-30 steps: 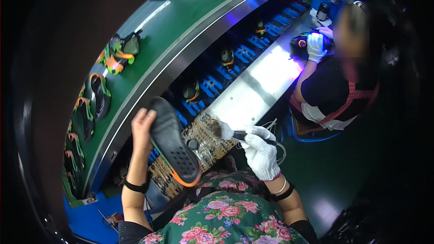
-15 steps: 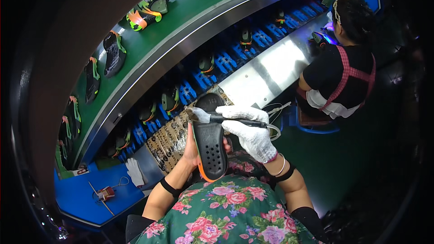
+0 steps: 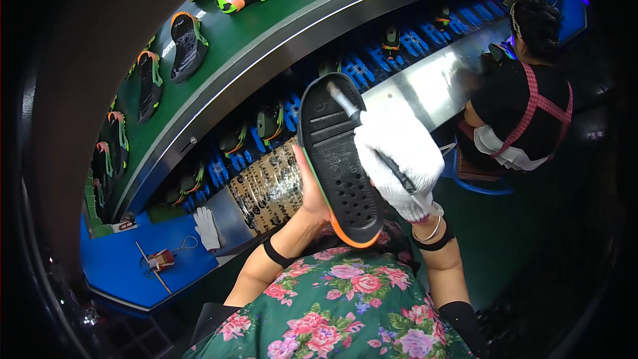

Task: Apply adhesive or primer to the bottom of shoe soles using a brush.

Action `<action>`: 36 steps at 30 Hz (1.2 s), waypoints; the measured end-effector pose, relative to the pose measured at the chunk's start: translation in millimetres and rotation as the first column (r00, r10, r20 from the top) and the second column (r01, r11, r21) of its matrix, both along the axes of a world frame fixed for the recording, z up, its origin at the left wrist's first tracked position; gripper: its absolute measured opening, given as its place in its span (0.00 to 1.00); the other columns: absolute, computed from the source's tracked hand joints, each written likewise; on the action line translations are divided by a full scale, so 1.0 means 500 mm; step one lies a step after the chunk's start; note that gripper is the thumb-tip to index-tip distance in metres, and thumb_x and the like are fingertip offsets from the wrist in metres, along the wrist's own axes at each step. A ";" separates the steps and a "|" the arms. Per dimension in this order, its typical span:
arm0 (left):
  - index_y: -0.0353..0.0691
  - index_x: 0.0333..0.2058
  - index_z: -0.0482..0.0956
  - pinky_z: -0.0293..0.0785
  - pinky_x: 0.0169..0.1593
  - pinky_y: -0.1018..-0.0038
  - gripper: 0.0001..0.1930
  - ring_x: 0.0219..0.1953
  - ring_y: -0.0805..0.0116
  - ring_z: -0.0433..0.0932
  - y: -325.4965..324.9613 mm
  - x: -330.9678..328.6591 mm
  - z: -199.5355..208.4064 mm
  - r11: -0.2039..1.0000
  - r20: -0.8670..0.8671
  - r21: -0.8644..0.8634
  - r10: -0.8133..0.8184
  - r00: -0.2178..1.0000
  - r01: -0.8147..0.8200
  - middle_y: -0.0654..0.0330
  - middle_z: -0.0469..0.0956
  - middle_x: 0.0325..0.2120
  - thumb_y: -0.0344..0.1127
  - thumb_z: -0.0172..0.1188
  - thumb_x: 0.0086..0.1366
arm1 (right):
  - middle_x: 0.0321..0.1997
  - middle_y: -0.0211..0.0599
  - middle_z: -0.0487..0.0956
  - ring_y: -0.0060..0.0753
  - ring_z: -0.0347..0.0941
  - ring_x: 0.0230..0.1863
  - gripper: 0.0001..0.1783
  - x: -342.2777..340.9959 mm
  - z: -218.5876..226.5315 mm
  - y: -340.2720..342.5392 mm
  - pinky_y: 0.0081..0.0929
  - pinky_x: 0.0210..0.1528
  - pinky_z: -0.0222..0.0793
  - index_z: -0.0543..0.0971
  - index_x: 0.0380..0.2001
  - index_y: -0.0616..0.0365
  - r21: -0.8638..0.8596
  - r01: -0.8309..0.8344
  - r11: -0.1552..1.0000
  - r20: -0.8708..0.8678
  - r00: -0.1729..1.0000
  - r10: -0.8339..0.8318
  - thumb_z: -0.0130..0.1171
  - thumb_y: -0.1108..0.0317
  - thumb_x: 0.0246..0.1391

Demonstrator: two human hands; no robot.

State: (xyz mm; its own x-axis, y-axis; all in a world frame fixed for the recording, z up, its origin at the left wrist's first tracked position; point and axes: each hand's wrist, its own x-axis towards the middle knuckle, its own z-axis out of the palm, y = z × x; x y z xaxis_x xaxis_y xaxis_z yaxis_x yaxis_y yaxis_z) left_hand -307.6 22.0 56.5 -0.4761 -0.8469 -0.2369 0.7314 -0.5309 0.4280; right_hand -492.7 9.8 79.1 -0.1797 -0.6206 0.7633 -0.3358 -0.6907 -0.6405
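- Head view: we find the shoe sole in front of us, apparently raised above the counter, its long axis running from between 11 and 12 o'clock down to between 5 and 6, orange rim at the lower end.
- Our bare left hand is clasped on the sole's 8 o'clock edge; the sole's middle lies toward 1 o'clock from this grip. Its fingers are mostly hidden behind the sole.
- Our gloved right hand is on the 3 o'clock side, its grip closed around the brush. Whether the glove touches the sole's edge, we cannot tell.
- We see the brush slant from about 5 o'clock to 11, crossing the sole's axis at a shallow angle, bristles over the upper end, near 12 o'clock from the sole's middle. They look in contact, though we cannot be sure.
- For the bristle end, we judge our right hand nearer; for the lower half, our left.
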 end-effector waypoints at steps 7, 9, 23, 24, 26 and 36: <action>0.42 0.71 0.63 0.69 0.69 0.55 0.59 0.66 0.53 0.73 0.015 0.004 -0.036 0.994 0.083 -0.073 -0.076 0.994 0.082 0.50 0.72 0.65 0.88 0.28 0.61 | 0.52 0.42 0.86 0.44 0.83 0.50 0.20 0.033 0.011 0.044 0.39 0.52 0.78 0.86 0.50 0.59 0.022 -0.158 0.987 -0.207 0.965 0.160 0.68 0.75 0.50; 0.41 0.71 0.64 0.68 0.69 0.52 0.60 0.66 0.52 0.73 0.009 0.025 -0.044 0.995 -0.200 -0.023 -0.095 0.975 0.092 0.49 0.72 0.65 0.89 0.28 0.60 | 0.50 0.44 0.86 0.45 0.84 0.48 0.19 0.014 0.026 0.047 0.39 0.50 0.78 0.86 0.48 0.59 0.024 -0.289 0.957 -0.120 0.949 0.290 0.68 0.75 0.50; 0.49 0.75 0.57 0.61 0.74 0.56 0.52 0.70 0.56 0.67 -0.048 0.013 -0.045 0.974 0.142 -0.223 0.074 0.987 -0.041 0.57 0.65 0.71 0.83 0.28 0.67 | 0.43 0.45 0.88 0.45 0.85 0.42 0.12 0.004 0.024 0.022 0.37 0.48 0.79 0.88 0.40 0.61 0.142 -0.259 0.956 0.151 0.960 0.237 0.69 0.79 0.50; 0.49 0.75 0.56 0.61 0.74 0.56 0.51 0.70 0.56 0.66 -0.049 0.002 -0.022 0.965 0.533 -0.262 0.142 0.834 0.003 0.57 0.64 0.71 0.83 0.28 0.67 | 0.44 0.45 0.88 0.46 0.85 0.44 0.13 -0.007 0.023 0.014 0.37 0.49 0.79 0.88 0.41 0.61 0.015 -0.207 0.978 -0.001 0.978 0.207 0.68 0.79 0.51; 0.49 0.75 0.57 0.61 0.73 0.55 0.51 0.68 0.55 0.68 -0.049 0.102 -0.126 0.816 0.606 -0.486 0.055 0.794 0.314 0.57 0.66 0.70 0.82 0.29 0.68 | 0.45 0.44 0.88 0.46 0.85 0.45 0.17 0.016 0.024 0.030 0.38 0.49 0.79 0.88 0.45 0.60 0.034 -0.257 0.966 -0.004 0.966 0.257 0.69 0.77 0.49; 0.47 0.74 0.59 0.64 0.72 0.54 0.54 0.66 0.53 0.70 -0.079 0.083 -0.130 0.999 0.185 0.003 -0.039 0.982 0.039 0.57 0.69 0.68 0.85 0.33 0.64 | 0.54 0.45 0.86 0.45 0.83 0.51 0.19 0.020 -0.001 0.008 0.40 0.54 0.78 0.87 0.49 0.58 0.027 -0.335 0.942 -0.014 0.942 0.335 0.67 0.75 0.52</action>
State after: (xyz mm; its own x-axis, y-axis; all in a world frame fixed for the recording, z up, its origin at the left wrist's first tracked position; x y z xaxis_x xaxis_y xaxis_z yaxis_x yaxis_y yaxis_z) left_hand -266.0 -17.5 -8.5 -0.4571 -0.8288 -0.3229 0.6185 -0.5570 0.5543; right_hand -482.8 13.6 78.5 0.0556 -0.6605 0.7488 -0.0991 -0.7499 -0.6541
